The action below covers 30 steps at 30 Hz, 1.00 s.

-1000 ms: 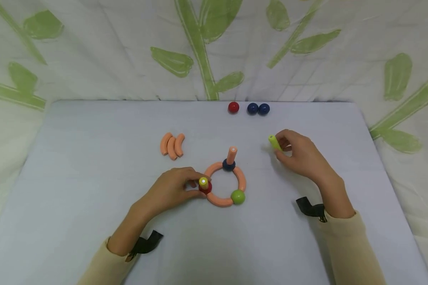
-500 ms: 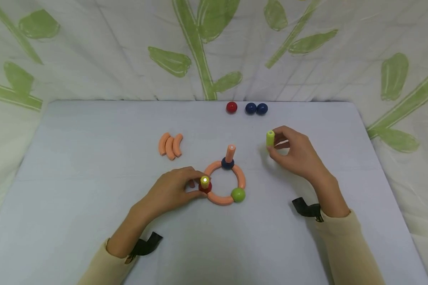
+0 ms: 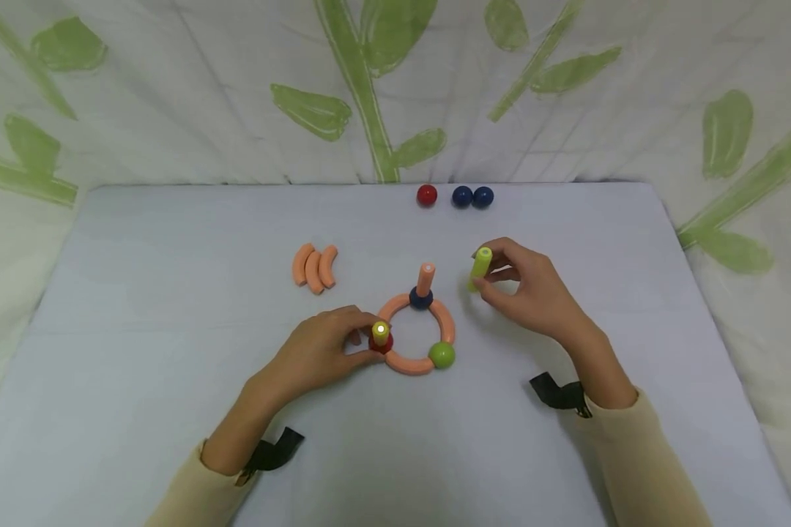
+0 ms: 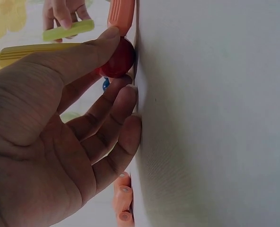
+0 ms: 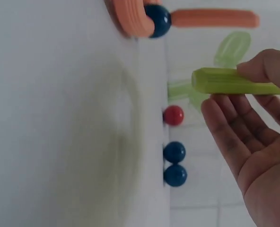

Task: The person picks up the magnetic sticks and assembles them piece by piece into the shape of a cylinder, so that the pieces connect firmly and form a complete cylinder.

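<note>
A ring of orange curved pieces [image 3: 443, 322] lies mid-table. It is joined by a red ball [image 3: 379, 345], a blue ball [image 3: 420, 298] and a green ball [image 3: 442, 355]. An orange peg [image 3: 425, 278] stands in the blue ball, and a yellow peg [image 3: 380, 333] stands in the red one. My left hand [image 3: 359, 342] pinches the red ball [image 4: 117, 57] between thumb and fingers. My right hand [image 3: 491, 282] pinches a green peg [image 3: 480, 265] just right of the ring, above the table. In the right wrist view the green peg [image 5: 234, 81] sticks out from the fingertips.
Three spare orange curved pieces [image 3: 313, 267] lie left of the ring. A red ball [image 3: 426, 195] and two blue balls [image 3: 472, 196] sit at the table's far edge. A leaf-patterned cloth [image 3: 343, 88] hangs behind the white table [image 3: 138, 307].
My right hand has carried the green peg leftward, closer to the ring, and turned it more upright. The left hand has stayed on the red ball.
</note>
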Each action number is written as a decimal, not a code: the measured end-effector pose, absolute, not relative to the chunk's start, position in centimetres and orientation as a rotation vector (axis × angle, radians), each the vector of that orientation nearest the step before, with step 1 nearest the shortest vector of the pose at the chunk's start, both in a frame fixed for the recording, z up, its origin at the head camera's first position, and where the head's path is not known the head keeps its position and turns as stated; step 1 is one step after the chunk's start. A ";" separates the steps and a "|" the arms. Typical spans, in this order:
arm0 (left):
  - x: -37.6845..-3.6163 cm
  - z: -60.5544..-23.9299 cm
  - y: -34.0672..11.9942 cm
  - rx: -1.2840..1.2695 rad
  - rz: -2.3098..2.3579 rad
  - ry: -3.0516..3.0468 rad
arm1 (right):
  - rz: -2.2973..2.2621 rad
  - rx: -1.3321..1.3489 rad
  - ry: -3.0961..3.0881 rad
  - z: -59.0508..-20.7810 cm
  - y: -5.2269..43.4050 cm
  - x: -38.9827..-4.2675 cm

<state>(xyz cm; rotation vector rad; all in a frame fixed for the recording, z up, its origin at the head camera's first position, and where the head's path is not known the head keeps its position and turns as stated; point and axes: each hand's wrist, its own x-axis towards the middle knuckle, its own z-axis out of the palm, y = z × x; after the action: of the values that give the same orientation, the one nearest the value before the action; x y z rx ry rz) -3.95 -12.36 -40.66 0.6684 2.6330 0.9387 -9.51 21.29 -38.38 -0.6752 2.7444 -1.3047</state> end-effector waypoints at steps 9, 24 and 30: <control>-4.0 -41.0 -12.2 0.664 0.950 2.632 | -1.457 -0.794 2.656 -38.4 19.6 -5.6; -3.9 -40.8 -12.2 0.638 0.917 2.639 | -1.512 -0.922 2.545 -39.1 18.6 -2.6; -3.9 -40.9 -12.1 0.658 0.926 2.639 | -1.501 -0.944 2.522 -39.3 18.6 -2.6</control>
<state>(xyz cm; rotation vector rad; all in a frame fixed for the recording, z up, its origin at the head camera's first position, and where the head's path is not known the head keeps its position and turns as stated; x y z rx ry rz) -3.93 -12.14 -40.86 0.6583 2.6393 0.9260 -2.63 18.65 -39.32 -0.9441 2.5217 -1.5006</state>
